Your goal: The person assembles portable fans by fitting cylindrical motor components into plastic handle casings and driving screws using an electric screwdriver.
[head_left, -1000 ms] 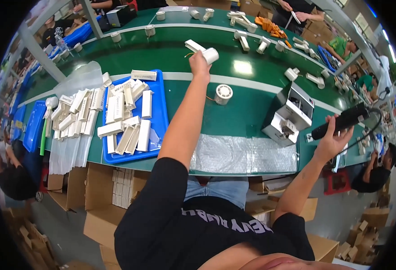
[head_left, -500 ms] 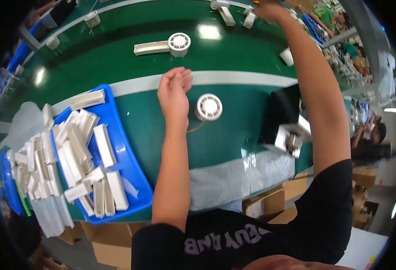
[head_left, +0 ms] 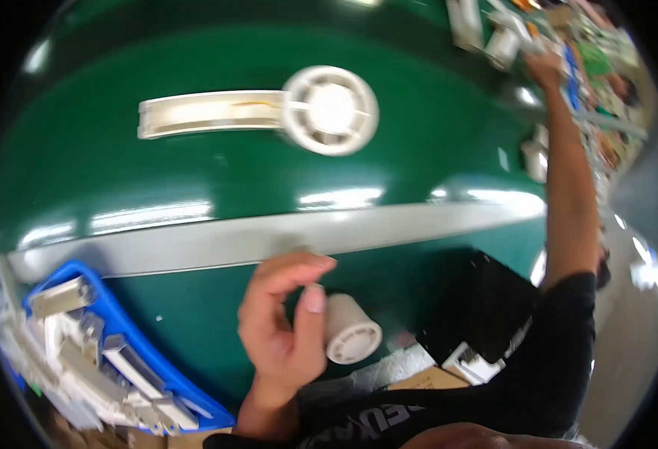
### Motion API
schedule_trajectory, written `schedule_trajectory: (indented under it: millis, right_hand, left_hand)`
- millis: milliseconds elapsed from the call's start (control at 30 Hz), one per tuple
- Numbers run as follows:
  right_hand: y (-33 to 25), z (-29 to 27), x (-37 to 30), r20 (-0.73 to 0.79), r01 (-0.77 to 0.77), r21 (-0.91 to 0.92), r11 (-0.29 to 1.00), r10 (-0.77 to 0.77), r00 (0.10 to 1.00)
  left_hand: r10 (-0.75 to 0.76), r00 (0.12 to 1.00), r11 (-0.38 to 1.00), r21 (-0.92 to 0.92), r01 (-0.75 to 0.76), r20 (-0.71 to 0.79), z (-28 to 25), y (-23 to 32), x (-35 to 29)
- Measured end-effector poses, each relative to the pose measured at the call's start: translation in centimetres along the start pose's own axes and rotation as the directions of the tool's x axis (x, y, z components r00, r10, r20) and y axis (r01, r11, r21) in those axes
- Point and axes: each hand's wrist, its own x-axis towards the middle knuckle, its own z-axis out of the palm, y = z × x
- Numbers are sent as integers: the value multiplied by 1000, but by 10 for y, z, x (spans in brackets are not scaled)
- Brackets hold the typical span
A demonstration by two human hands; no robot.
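My left hand (head_left: 284,322) hovers over the near green worktop (head_left: 194,314), thumb and fingers bent and apart, with nothing between them. Just right of its thumb is a white round housing (head_left: 353,329) with a slotted end; whether they touch I cannot tell. My right arm stretches to the far right, where my right hand (head_left: 544,67) is beside a white cylindrical part (head_left: 502,46). Its fingers are blurred, so a grip cannot be made out. Ahead on the green belt (head_left: 216,176) lies another round slotted housing (head_left: 330,111) joined to a long white channel (head_left: 213,114).
A blue tray (head_left: 145,352) at the lower left holds several white channel pieces. A pale rail (head_left: 269,238) separates belt and worktop. To the right stand a black box (head_left: 482,307) and a white cylinder (head_left: 536,153). A person in green (head_left: 594,56) sits at the far right.
The whole view has shifted closer to the belt, so the housings look larger. My left hand's fingers have curled beside the near housing. My right arm remains stretched toward the far right.
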Motion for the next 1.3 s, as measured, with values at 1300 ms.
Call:
schedule_trajectory:
  millis: [1300]
  right_hand:
    - [-399,-507,-11,-613,708,705,36,-470,635]
  left_hand:
    - [134,969,931,-362,-51,209,29,-31,-5]
